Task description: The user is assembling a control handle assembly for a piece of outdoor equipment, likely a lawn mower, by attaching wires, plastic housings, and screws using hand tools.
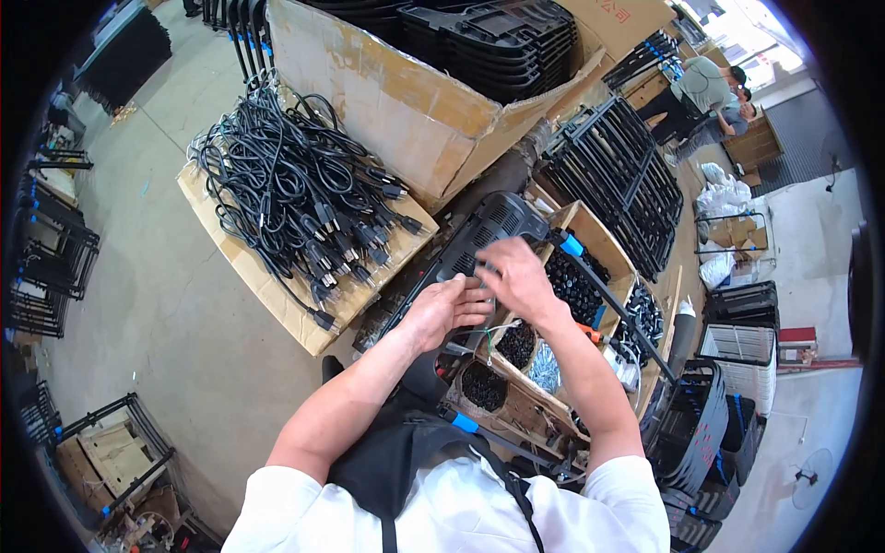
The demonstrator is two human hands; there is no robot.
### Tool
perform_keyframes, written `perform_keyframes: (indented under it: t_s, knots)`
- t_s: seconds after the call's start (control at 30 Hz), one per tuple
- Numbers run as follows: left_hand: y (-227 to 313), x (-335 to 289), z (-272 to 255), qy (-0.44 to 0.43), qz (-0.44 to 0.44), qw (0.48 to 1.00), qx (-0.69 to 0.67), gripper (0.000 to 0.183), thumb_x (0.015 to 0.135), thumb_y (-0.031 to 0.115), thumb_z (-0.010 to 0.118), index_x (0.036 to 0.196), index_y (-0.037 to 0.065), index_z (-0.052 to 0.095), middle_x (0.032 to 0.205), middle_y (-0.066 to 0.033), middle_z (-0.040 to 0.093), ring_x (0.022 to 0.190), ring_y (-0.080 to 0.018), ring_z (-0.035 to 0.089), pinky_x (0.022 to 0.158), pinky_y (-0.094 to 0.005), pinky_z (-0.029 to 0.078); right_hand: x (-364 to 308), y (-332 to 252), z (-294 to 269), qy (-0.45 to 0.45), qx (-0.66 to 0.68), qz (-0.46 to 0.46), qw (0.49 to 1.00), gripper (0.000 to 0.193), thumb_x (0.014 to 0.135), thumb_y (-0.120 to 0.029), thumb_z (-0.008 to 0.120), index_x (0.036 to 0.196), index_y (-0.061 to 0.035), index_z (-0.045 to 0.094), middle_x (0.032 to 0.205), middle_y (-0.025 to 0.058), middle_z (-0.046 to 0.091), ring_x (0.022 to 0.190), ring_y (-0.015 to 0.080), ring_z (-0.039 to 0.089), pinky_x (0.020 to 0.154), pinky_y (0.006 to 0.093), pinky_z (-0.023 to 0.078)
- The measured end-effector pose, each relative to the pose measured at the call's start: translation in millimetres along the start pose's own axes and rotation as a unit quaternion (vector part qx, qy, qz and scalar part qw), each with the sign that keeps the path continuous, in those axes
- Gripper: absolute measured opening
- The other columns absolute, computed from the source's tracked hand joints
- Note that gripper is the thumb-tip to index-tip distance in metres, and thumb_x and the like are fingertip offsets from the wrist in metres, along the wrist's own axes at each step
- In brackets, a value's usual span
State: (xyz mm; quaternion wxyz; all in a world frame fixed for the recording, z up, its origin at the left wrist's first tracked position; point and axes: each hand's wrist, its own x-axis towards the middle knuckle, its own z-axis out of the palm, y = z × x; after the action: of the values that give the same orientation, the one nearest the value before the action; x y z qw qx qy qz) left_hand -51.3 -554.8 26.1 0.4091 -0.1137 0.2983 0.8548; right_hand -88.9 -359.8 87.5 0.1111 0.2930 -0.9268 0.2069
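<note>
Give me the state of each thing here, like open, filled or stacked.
Left hand: fingers bent, grip unclear
Right hand: fingers curled, grip unclear
Black vented casing: partly covered by hands
Cardboard box: open, holding black plastic parts, stacked
Black cords: looped, heaped
Wooden bins: open-topped, holding small parts

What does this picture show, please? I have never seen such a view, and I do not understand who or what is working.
There is no machine: a person works with two bare hands. A wide camera on the person's head looks down, so straight edges bend near the rim. The left hand and right hand meet over a long black plastic housing; whether they hold something small, I cannot tell. To the left, many black cords lie on cardboard. To the right, a wooden tray contains small black parts.
</note>
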Motion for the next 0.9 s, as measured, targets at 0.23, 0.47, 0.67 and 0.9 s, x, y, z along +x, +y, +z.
perform_keyframes:
  t_s: [0.23,0.47,0.67,0.9]
  knots:
    - [-7,-43,-12,0.017,-0.005,0.992,0.123,0.054,0.114,0.039,0.044,0.150,-0.001,0.049,0.132,-0.0165,0.069,0.112,-0.0253,0.070,0.094,-0.0382,0.058,45,79,52,0.029,-0.051,0.055,0.997,0.021,0.083,-0.015,0.078,0.100,-0.0043,0.078,0.099,0.0108,0.070,0.102,0.0326,0.064,0.094,0.0424,0.053]
    - [-43,-58,-28,0.063,-0.032,0.987,0.148,0.052,0.114,0.038,0.045,0.150,0.001,0.050,0.126,-0.0132,0.071,0.104,-0.0221,0.071,0.087,-0.0359,0.059,55,73,53,-0.028,-0.119,0.019,0.992,0.021,0.084,-0.018,0.071,0.101,-0.0072,0.075,0.094,0.0106,0.069,0.098,0.0304,0.064,0.087,0.0408,0.053]
    - [-49,-51,3,0.048,-0.053,0.979,0.191,0.045,0.114,0.031,0.048,0.146,0.000,0.052,0.124,-0.0150,0.070,0.105,-0.0223,0.071,0.087,-0.0348,0.060,39,54,55,-0.087,-0.232,0.026,0.969,0.050,0.082,-0.018,0.072,0.130,-0.0054,0.066,0.103,0.0094,0.072,0.104,0.0289,0.064,0.092,0.0422,0.052]
    - [-68,-42,10,0.027,-0.068,0.973,0.220,0.044,0.114,0.030,0.048,0.145,-0.001,0.050,0.125,-0.0156,0.068,0.107,-0.0244,0.069,0.089,-0.0359,0.059,-41,49,-4,0.062,-0.019,0.144,0.987,0.022,0.091,-0.018,0.069,0.110,-0.0075,0.072,0.106,0.0126,0.070,0.104,0.0340,0.066,0.092,0.0424,0.055]
